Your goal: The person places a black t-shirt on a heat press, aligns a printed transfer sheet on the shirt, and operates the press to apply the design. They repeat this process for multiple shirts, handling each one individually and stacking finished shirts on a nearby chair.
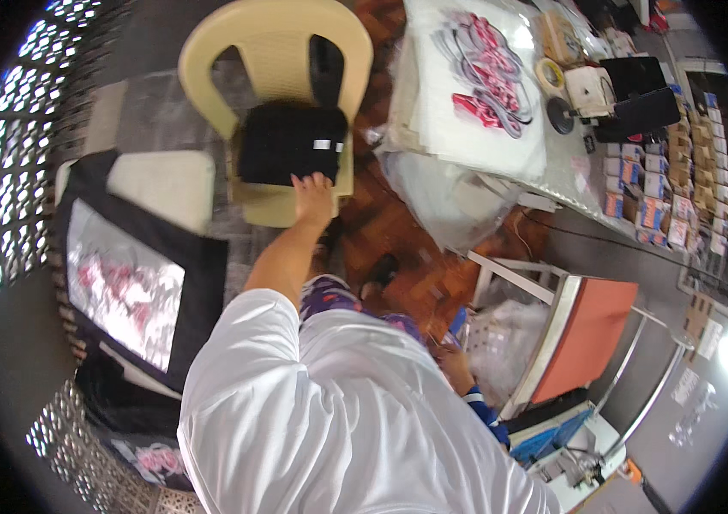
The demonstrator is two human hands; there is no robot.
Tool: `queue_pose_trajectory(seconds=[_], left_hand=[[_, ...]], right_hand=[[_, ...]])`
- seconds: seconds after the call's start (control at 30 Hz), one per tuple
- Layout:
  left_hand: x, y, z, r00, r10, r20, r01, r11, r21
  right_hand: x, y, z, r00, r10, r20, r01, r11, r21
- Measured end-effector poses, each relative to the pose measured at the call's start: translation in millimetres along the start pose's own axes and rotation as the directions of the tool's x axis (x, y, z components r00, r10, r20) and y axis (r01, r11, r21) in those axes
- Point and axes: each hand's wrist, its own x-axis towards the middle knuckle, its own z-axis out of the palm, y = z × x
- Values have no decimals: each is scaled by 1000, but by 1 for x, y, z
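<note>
My left hand (312,193) reaches to the yellow plastic chair (265,43), its fingers apart on the front edge of a folded black cloth (287,141) with small white labels that lies on the seat. My right hand (454,364) is low at my right side, partly hidden by my white shirt, beside a blue striped cuff (485,411); its fingers are too unclear to read. At left, black fabric (201,283) with a shiny sheet (124,274) over a pink print lies on a pale board (167,180).
A table (578,180) at upper right holds white printed sheets (441,111), tape (551,77) and black-topped equipment. Small boxes (655,188) are stacked at right. A press with an orange pad (582,338), cables and plastic bags stand right of me. A perforated wall (12,163) is at left.
</note>
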Motion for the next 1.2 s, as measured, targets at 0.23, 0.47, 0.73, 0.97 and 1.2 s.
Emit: queue_pose_trajectory(seconds=[0.23, 0.47, 0.73, 0.97, 1.2], left_hand=[[52, -29, 24, 953, 300, -37, -296, 951, 92], [-69, -27, -143, 583, 812, 11, -789, 569, -233], [-159, 94, -201, 253, 844, -472, -921, 60, -385], [-205, 174, -265, -142, 926, -351, -990, -141, 29], [-282, 244, -244, -302, 857, -417, -875, -423, -237]], right_hand=[[-35, -177, 90, 911, -409, -49, 319, 776, -544], [-45, -287, 154, 971, -238, -34, 235, 910, 341], [-112, -264, 91, 659, -654, -371, 584, 756, -295], [-215, -169, 34, 319, -854, -411, 608, 517, -602], [-264, -65, 33, 132, -313, -940, 605, 777, -174]])
